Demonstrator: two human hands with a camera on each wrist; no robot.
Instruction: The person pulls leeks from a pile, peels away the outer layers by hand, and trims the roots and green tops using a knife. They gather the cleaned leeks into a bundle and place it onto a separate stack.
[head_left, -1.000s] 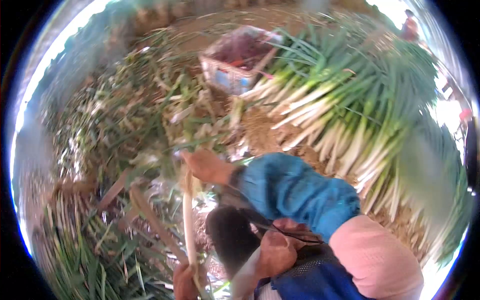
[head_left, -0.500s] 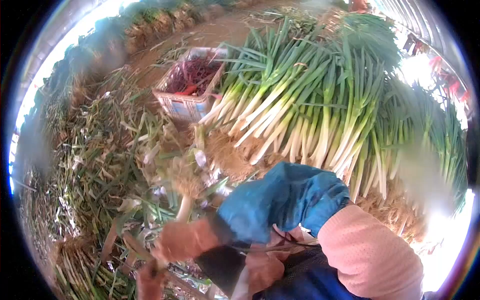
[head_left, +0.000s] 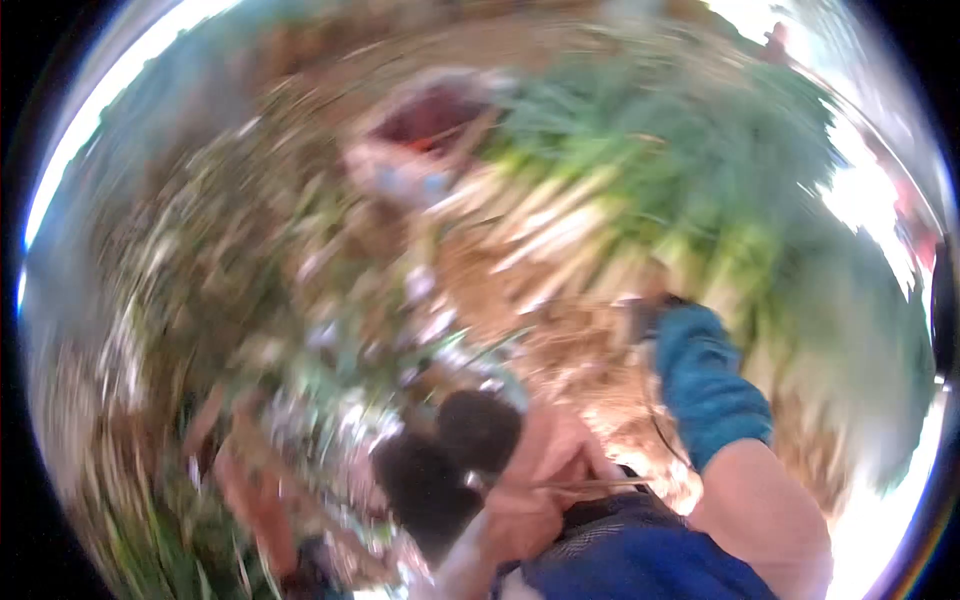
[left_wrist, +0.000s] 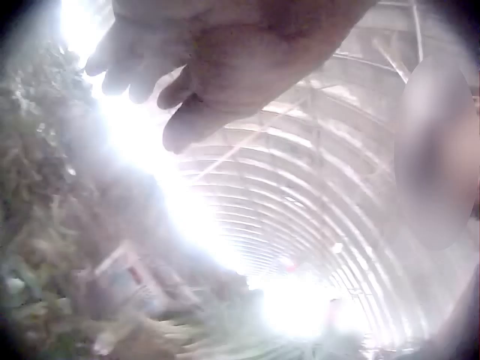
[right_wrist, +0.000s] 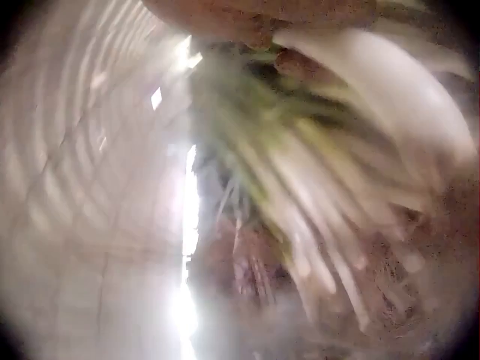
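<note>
My right hand (head_left: 650, 287) has reached the lower white ends of the pile of green onions (head_left: 570, 220). In the right wrist view its thumb and a fingertip pinch a thick white green onion stalk (right_wrist: 390, 82), with more stalks and their roots fanned out below. My left hand (head_left: 255, 495) is low at the left, over the litter of leaves and near some wooden pieces (head_left: 310, 510). The left wrist view shows that hand (left_wrist: 232, 60) with loose, spread fingers and nothing in them. Motion blurs the head view.
A crate (head_left: 420, 140) with dark red contents stands beyond the pile. Stripped leaves (head_left: 230, 270) cover the ground on the left, with another bundle of green onions (head_left: 120, 500) at lower left. Dark knees (head_left: 450, 470) are between the hands. An arched roof (left_wrist: 315, 172) spans overhead.
The green onion held upright earlier is gone from the left hand. My right hand crossed beside the left, then swung right to the pile. The head view has shifted and blurred.
</note>
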